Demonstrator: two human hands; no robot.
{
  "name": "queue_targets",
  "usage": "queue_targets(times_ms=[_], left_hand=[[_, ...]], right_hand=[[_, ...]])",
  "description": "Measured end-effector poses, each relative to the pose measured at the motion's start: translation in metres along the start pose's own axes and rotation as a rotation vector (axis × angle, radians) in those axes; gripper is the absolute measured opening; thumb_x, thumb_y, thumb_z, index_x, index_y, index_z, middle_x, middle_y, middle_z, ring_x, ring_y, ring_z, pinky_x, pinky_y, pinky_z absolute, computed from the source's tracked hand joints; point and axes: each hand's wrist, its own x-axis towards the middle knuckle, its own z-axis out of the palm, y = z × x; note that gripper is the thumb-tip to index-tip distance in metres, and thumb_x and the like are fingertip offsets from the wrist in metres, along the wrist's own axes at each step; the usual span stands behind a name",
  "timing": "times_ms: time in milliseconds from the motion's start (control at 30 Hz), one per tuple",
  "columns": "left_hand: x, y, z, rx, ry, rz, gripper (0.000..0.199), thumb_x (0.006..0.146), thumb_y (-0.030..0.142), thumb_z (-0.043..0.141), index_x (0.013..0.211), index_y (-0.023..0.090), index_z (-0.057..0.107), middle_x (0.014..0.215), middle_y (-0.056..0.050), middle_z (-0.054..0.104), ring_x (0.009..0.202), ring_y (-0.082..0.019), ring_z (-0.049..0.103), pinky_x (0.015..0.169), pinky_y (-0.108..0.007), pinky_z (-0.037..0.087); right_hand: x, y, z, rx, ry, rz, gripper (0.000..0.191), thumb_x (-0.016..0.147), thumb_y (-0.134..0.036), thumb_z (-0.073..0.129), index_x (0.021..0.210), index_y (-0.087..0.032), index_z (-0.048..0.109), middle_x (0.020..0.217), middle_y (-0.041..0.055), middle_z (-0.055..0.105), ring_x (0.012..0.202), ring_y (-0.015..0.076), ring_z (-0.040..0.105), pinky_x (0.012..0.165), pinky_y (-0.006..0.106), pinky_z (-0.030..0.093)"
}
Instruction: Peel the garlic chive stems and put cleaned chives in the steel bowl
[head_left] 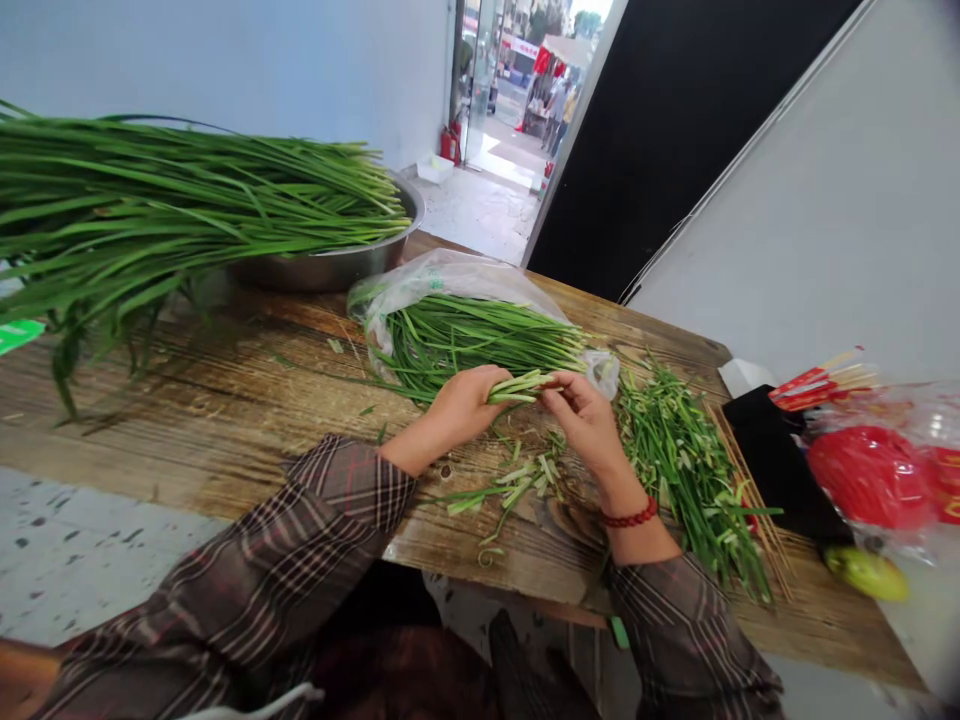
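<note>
My left hand point(466, 400) is closed around a small bunch of garlic chives point(517, 387), their pale stem ends pointing right. At those ends, the fingers of my right hand point(581, 410) are pinched together on the tips. Just beyond my hands, more chives point(480, 335) lie in an opened clear plastic bag point(480, 268). Below the hands, short trimmed scraps point(525, 480) are scattered on the wooden table point(300, 400). To the right of my right hand spreads a pile of loose green leaves and trimmings point(675, 450).
A metal basin point(322, 268) at the back left holds a large heap of chives point(225, 195) overhanging the table. On the right are thin wooden sticks point(750, 510), a black box point(787, 470), red plastic-wrapped items point(862, 475) and a yellow-green fruit point(866, 572). A doorway point(517, 130) opens beyond.
</note>
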Motion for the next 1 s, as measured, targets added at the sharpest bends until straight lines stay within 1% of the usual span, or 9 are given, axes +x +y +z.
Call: queue_targets(times_ms=[100,200,300,367,500,633,700,800,1000], left_hand=[[-0.002,0.001,-0.001,0.028,-0.013,0.006,0.008,0.081,0.016,0.056,0.08,0.017,0.064,0.079,-0.003,0.064,0.075,-0.017,0.058,0.066,-0.025,0.04],[-0.004,0.002,-0.001,0.051,-0.032,0.01,0.01,0.079,0.013,0.054,0.081,0.017,0.063,0.08,-0.003,0.064,0.077,-0.017,0.059,0.068,-0.025,0.04],[-0.005,0.001,-0.002,0.056,-0.018,-0.015,0.007,0.08,0.017,0.054,0.075,0.017,0.059,0.075,-0.002,0.062,0.073,-0.017,0.057,0.065,-0.025,0.039],[-0.004,-0.001,-0.004,0.021,0.039,-0.051,0.014,0.083,0.023,0.054,0.071,0.017,0.057,0.07,0.0,0.06,0.069,-0.015,0.055,0.063,-0.025,0.038],[-0.001,-0.003,-0.004,-0.214,0.133,-0.116,0.027,0.089,0.038,0.05,0.076,0.016,0.06,0.071,-0.001,0.064,0.066,-0.015,0.059,0.066,-0.025,0.045],[-0.002,0.001,-0.001,-0.578,0.038,-0.149,0.03,0.088,0.043,0.054,0.095,0.015,0.062,0.088,-0.007,0.072,0.076,-0.018,0.069,0.072,-0.029,0.054],[-0.003,0.004,0.0,-0.658,-0.047,-0.165,0.028,0.087,0.042,0.055,0.092,0.015,0.06,0.08,-0.006,0.071,0.066,-0.017,0.067,0.064,-0.028,0.054],[-0.004,0.007,-0.001,-0.556,-0.105,-0.129,0.024,0.087,0.037,0.054,0.081,0.015,0.06,0.065,-0.001,0.064,0.056,-0.013,0.057,0.058,-0.025,0.049],[-0.002,0.003,0.001,-0.332,-0.049,0.017,0.021,0.086,0.029,0.055,0.088,0.012,0.067,0.082,-0.003,0.068,0.077,-0.017,0.059,0.075,-0.027,0.048]], right_hand=[[-0.002,-0.005,0.006,-0.121,0.011,-0.084,0.024,0.083,-0.027,0.063,0.106,-0.023,0.058,0.091,0.0031,0.069,0.082,0.0169,0.066,0.074,0.031,0.055],[-0.003,-0.009,0.004,-0.366,0.016,-0.213,0.024,0.085,-0.021,0.056,0.108,-0.022,0.057,0.091,0.0036,0.068,0.08,0.0168,0.065,0.075,0.032,0.054],[0.0,-0.008,-0.008,-0.535,0.12,-0.281,0.019,0.087,-0.019,0.051,0.104,-0.021,0.059,0.092,0.0051,0.067,0.082,0.0176,0.063,0.078,0.034,0.053],[0.004,-0.005,-0.015,-0.511,0.223,-0.251,0.017,0.088,-0.021,0.052,0.103,-0.021,0.06,0.091,0.005,0.066,0.082,0.0174,0.063,0.078,0.034,0.053],[0.004,-0.005,-0.01,-0.293,0.22,-0.179,0.02,0.087,-0.027,0.058,0.106,-0.021,0.06,0.084,0.0018,0.068,0.076,0.015,0.065,0.073,0.031,0.054],[-0.007,-0.011,0.011,-0.326,0.211,-0.277,0.018,0.09,-0.026,0.056,0.105,-0.023,0.063,0.092,0.0043,0.071,0.082,0.0162,0.068,0.077,0.032,0.056],[-0.012,-0.012,0.016,-0.415,0.229,-0.343,0.019,0.091,-0.025,0.054,0.108,-0.025,0.064,0.098,0.0054,0.072,0.088,0.0178,0.068,0.083,0.035,0.055],[-0.014,-0.008,0.014,-0.517,0.199,-0.408,0.023,0.093,-0.024,0.052,0.114,-0.026,0.062,0.103,0.0069,0.071,0.094,0.0199,0.067,0.089,0.039,0.054],[-0.009,-0.003,0.012,-0.692,0.143,-0.502,0.018,0.092,-0.017,0.045,0.099,-0.023,0.06,0.091,0.0078,0.067,0.088,0.0212,0.062,0.082,0.039,0.05]])
